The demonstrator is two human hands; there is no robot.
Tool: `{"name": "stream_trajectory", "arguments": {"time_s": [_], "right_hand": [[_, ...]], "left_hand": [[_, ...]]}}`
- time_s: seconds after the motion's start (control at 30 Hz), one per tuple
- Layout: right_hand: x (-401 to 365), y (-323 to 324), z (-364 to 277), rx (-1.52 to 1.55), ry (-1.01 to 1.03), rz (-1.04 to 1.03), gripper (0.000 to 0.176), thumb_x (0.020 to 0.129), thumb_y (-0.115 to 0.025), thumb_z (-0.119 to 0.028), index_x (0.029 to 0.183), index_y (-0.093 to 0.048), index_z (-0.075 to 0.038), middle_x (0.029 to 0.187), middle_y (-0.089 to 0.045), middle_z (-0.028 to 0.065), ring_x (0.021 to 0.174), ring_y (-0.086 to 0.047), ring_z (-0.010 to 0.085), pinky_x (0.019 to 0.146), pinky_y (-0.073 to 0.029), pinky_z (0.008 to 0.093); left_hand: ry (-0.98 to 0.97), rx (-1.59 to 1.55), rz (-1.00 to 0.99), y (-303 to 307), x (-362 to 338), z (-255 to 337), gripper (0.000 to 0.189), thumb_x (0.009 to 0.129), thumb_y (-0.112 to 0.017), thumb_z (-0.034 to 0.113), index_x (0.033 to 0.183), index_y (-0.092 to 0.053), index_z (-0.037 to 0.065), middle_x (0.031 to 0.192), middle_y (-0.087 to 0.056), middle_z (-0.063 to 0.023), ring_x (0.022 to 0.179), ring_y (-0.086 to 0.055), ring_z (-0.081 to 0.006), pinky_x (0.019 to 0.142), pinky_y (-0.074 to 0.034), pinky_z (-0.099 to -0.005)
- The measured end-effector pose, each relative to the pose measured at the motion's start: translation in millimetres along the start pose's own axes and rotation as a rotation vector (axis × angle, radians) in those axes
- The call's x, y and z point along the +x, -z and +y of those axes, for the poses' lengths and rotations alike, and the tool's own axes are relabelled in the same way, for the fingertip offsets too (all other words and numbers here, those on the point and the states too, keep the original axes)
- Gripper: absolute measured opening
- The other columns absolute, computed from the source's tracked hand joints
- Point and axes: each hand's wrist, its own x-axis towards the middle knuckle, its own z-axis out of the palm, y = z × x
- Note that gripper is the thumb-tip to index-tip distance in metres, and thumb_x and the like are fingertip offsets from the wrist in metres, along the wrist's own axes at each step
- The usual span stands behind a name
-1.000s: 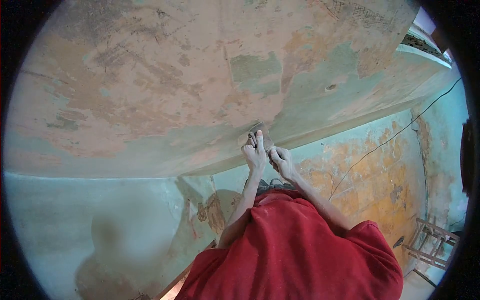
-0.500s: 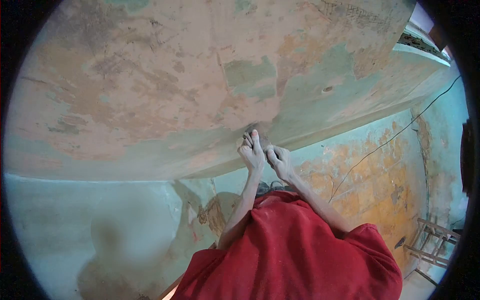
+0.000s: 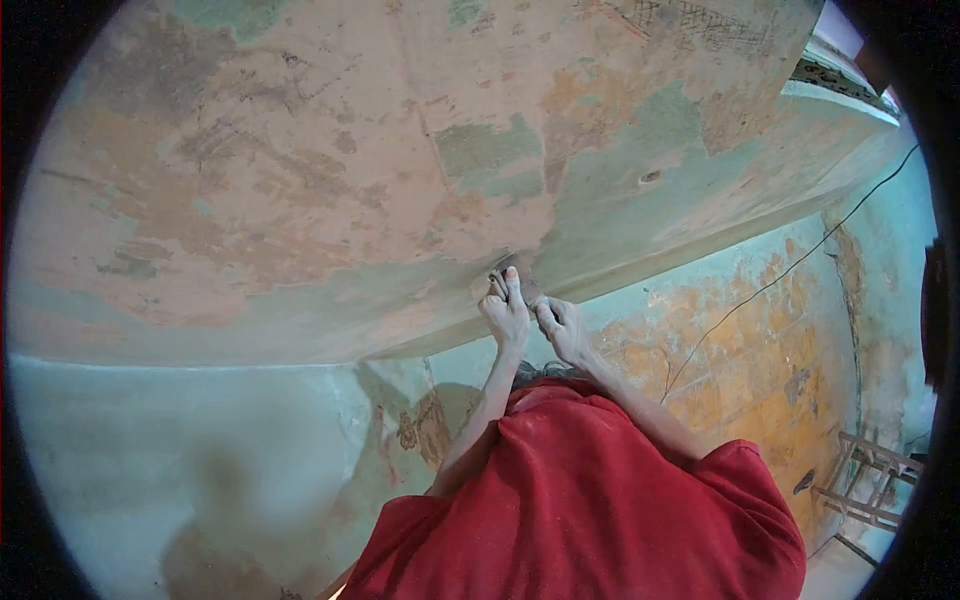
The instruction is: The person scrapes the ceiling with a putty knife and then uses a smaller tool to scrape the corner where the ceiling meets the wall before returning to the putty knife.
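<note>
Side by side against the peeling painted surface [image 3: 400, 200], my two hands grip a small flat scraper [image 3: 527, 288]. My left hand [image 3: 507, 315] is closed on it, thumb stretched along the tool towards its dark front edge. Just to the right, my right hand [image 3: 563, 328] has its fingers wrapped round the tool's other end. The front edge meets the surface at a dark smudge. Fingers hide much of the scraper, so its full shape cannot be made out. Around it, pinkish and green paint patches show.
A turquoise wall [image 3: 250, 400] meets the patchy surface at the lower left, with shadows on it. An orange, flaking wall [image 3: 720, 360] has a black cable [image 3: 770, 285] running across it. A wooden frame like a stool [image 3: 865, 485] stands at the lower right.
Both hands and the scraper have shifted very slightly, staying at the same spot on the surface. The view has tilted a little, moving the paint patches slightly left.
</note>
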Motion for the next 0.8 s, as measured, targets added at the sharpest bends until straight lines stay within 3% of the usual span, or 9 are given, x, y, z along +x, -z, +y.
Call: {"name": "stream_trajectory", "arguments": {"time_s": [0.1, 0.17, 0.3, 0.47, 0.57, 0.63, 0.7, 0.73, 0.8], "right_hand": [[1, 0, -10, -0.015, 0.006, 0.002, 0.041, 0.094, -0.048, -0.035, 0.099, -0.064, 0.003, 0.078, -0.06, 0.025, 0.067, -0.056, 0.0356, 0.063, -0.043, 0.0412], [0, 0, -5, -0.035, -0.021, -0.002, 0.041, 0.094, -0.047, -0.035, 0.099, -0.063, 0.003, 0.077, -0.059, 0.0248, 0.066, -0.054, 0.0352, 0.062, -0.043, 0.0407], [-5, 1, -25, 0.108, -0.113, -0.048, 0.041, 0.094, -0.047, -0.034, 0.097, -0.063, 0.004, 0.071, -0.057, 0.0229, 0.062, -0.052, 0.0315, 0.06, -0.042, 0.0399], [-3, -1, -1, -0.012, -0.027, 0.001, 0.04, 0.094, -0.047, -0.033, 0.097, -0.063, 0.003, 0.066, -0.056, 0.0179, 0.059, -0.051, 0.0229, 0.059, -0.042, 0.0383], [-7, 1, -8, 0.065, -0.192, -0.076, 0.04, 0.093, -0.047, -0.034, 0.096, -0.063, 0.004, 0.07, -0.057, 0.022, 0.063, -0.054, 0.0322, 0.061, -0.043, 0.0393], [-7, 4, -12, -0.017, -0.117, -0.018, 0.04, 0.093, -0.047, -0.034, 0.096, -0.063, 0.004, 0.071, -0.058, 0.0224, 0.064, -0.054, 0.034, 0.061, -0.043, 0.0396], [-9, 6, -13, -0.109, -0.032, 0.042, 0.04, 0.093, -0.048, -0.034, 0.096, -0.063, 0.003, 0.072, -0.058, 0.0228, 0.065, -0.055, 0.0358, 0.062, -0.043, 0.0399], [-8, 5, -13, -0.09, -0.024, 0.045, 0.04, 0.093, -0.048, -0.034, 0.096, -0.063, 0.004, 0.073, -0.058, 0.0233, 0.066, -0.055, 0.0362, 0.063, -0.043, 0.0405], [2, 6, -15, -0.075, 0.0, 0.056, 0.04, 0.092, -0.048, -0.034, 0.096, -0.062, 0.004, 0.074, -0.058, 0.0239, 0.066, -0.056, 0.0366, 0.063, -0.043, 0.0411]], "left_hand": [[0.052, -0.031, -0.081, 4, 1, -1, 0.063, 0.094, -0.057, 0.036, 0.111, -0.051, -0.025, 0.11, -0.06, -0.0345, 0.11, -0.059, -0.0226, 0.091, -0.044, -0.0331], [-0.15, -0.098, 0.156, -11, 1, -18, 0.059, 0.095, -0.056, 0.035, 0.102, -0.057, -0.023, 0.096, -0.066, -0.0303, 0.095, -0.064, -0.0221, 0.089, -0.045, -0.034], [-0.246, -0.106, 0.214, -11, 3, -19, 0.058, 0.095, -0.057, 0.036, 0.09, -0.06, -0.021, 0.082, -0.067, -0.0249, 0.08, -0.064, -0.0211, 0.082, -0.047, -0.035], [0.123, 0.098, -0.078, 5, -4, 1, 0.059, 0.094, -0.058, 0.037, 0.093, -0.059, -0.022, 0.079, -0.067, -0.0237, 0.074, -0.062, -0.0198, 0.067, -0.047, -0.0372], [-0.062, -0.052, 0.052, -5, 1, -11, 0.061, 0.093, -0.059, 0.039, 0.09, -0.058, -0.022, 0.074, -0.066, -0.0233, 0.073, -0.06, -0.016, 0.066, -0.047, -0.0364], [-0.119, -0.076, 0.07, 1, -2, -8, 0.062, 0.093, -0.059, 0.039, 0.09, -0.058, -0.023, 0.075, -0.066, -0.0241, 0.073, -0.059, -0.0151, 0.066, -0.047, -0.036], [0.204, 0.077, -0.151, 8, -1, 4, 0.064, 0.094, -0.057, 0.038, 0.1, -0.055, -0.026, 0.091, -0.066, -0.0304, 0.087, -0.063, -0.0177, 0.077, -0.048, -0.0332], [0.201, 0.078, -0.151, 7, -3, 1, 0.064, 0.094, -0.057, 0.038, 0.1, -0.055, -0.026, 0.091, -0.066, -0.0304, 0.087, -0.063, -0.0177, 0.077, -0.048, -0.0332], [-0.104, -0.118, 0.04, -2, -2, -1, 0.061, 0.095, -0.056, 0.038, 0.097, -0.058, -0.023, 0.089, -0.067, -0.0268, 0.086, -0.061, -0.0172, 0.078, -0.047, -0.0334]]}}
